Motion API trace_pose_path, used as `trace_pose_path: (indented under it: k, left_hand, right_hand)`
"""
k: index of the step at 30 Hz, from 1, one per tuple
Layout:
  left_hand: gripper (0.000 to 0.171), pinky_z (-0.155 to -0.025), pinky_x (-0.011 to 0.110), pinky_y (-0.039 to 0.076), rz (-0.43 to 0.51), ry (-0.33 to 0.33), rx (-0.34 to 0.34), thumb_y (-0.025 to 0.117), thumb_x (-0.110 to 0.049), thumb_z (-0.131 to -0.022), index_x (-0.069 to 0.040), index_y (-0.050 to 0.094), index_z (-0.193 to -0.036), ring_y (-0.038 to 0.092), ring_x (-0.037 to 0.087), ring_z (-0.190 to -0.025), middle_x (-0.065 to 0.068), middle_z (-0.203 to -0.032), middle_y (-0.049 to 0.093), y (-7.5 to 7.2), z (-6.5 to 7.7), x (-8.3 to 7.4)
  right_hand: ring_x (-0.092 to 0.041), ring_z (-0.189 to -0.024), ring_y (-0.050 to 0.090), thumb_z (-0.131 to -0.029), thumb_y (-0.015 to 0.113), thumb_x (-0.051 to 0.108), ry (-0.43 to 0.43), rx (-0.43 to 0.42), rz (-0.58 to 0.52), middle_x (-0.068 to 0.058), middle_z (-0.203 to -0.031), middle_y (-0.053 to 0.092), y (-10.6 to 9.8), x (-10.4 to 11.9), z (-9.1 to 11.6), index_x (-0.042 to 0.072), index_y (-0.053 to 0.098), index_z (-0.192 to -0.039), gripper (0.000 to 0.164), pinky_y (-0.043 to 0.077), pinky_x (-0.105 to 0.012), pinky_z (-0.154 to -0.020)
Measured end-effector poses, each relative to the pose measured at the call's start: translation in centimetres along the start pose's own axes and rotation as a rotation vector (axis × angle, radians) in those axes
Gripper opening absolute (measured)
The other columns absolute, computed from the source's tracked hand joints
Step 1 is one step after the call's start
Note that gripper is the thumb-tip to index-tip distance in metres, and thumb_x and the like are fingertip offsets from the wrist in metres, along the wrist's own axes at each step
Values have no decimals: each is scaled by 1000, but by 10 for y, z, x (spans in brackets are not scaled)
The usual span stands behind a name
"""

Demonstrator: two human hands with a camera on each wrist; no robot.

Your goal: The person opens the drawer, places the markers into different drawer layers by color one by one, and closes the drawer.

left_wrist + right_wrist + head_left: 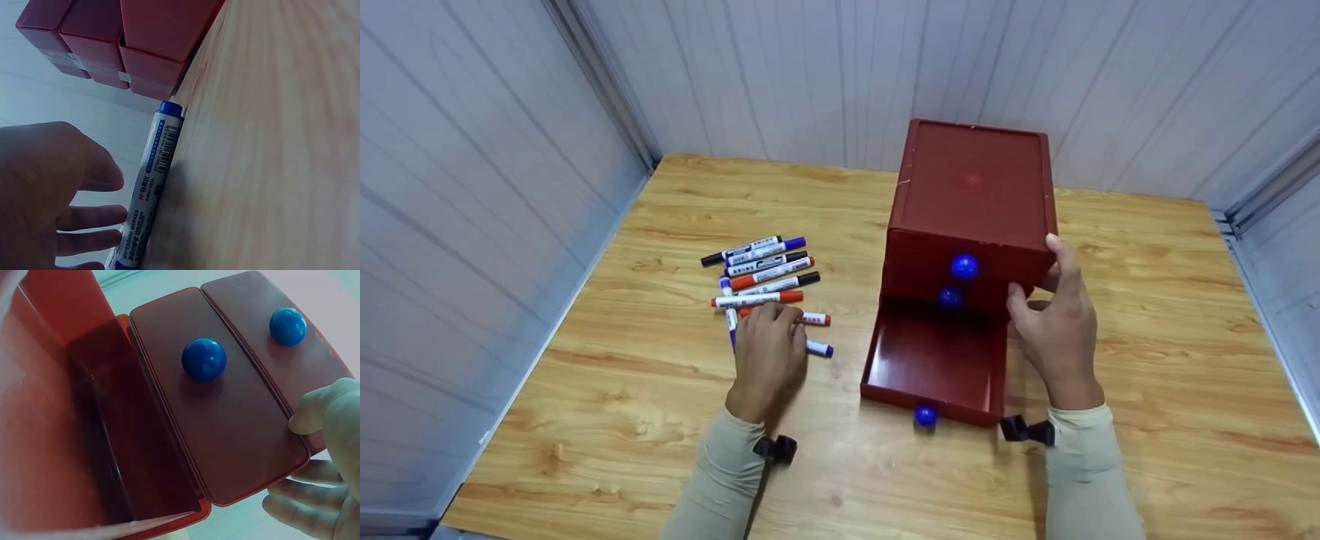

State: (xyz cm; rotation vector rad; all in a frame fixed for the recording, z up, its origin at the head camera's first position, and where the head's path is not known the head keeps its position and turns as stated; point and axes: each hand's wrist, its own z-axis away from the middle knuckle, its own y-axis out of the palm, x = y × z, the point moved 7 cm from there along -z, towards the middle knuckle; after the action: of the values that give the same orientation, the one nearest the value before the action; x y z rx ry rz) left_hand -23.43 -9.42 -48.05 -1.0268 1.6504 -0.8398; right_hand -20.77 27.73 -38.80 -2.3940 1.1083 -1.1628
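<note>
A dark red drawer box (975, 180) stands on the table with its bottom drawer (937, 352) pulled out; blue ball knobs (964, 267) mark the fronts. My right hand (1061, 330) holds the box's right front corner, its thumb (306, 413) on the seam between two drawer fronts and its fingers at the side. My left hand (771, 349) is low over several whiteboard markers (769, 259), fingers bent. In the left wrist view, a blue-capped marker (149, 185) lies just beyond the fingertips, with a gap between thumb and fingers. Some fingertips are hidden in the head view.
The wooden table (607, 420) is bounded by pale panel walls (780, 82) at the back and sides. The open drawer reaches toward me, its ball knob (925, 416) at the front edge. The markers lie left of the box, some overlapping.
</note>
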Motion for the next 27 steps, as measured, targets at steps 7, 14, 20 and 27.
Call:
trace_pose_path:
  k: [7, 14, 20, 27]
  left_hand:
    - [19, -96, 52, 40, -12, -14, 2, 68, -20, -93, -10, 75, -108, 58, 32, -108, 11, -113, 67, 1, -4, 3]
    - [25, -89, 50, 43, -56, -31, 37, 74, -32, -90, -12, 76, -105, 57, 31, -102, 10, -109, 67, 5, -10, 2]
    - [16, -82, 51, 44, -100, 8, -20, 75, -21, -87, -14, 77, -101, 58, 33, -95, 10, -103, 68, 4, -13, -2]
    - [19, -82, 51, 42, -83, -1, 20, 77, -26, -85, -15, 78, -101, 59, 33, -96, 9, -102, 69, 8, -13, -2]
  right_hand:
    - [-31, -96, 69, -89, 70, 13, -4, -5, -1, -16, -103, 59, 0, 0, 0, 20, 34, -151, 72, 43, -2, -72]
    - [-30, -96, 69, -90, 69, 12, 5, -7, -14, -16, -105, 58, 0, -1, 1, 19, 35, -151, 71, 44, -3, -72]
    - [-30, -95, 69, -89, 69, 10, 17, -11, -23, -15, -103, 60, 1, -2, 0, 20, 35, -151, 71, 44, -3, -71]
    - [-29, -96, 69, -90, 69, 10, 13, -8, -28, -15, -103, 61, 1, -2, 1, 20, 35, -152, 71, 45, -4, -70]
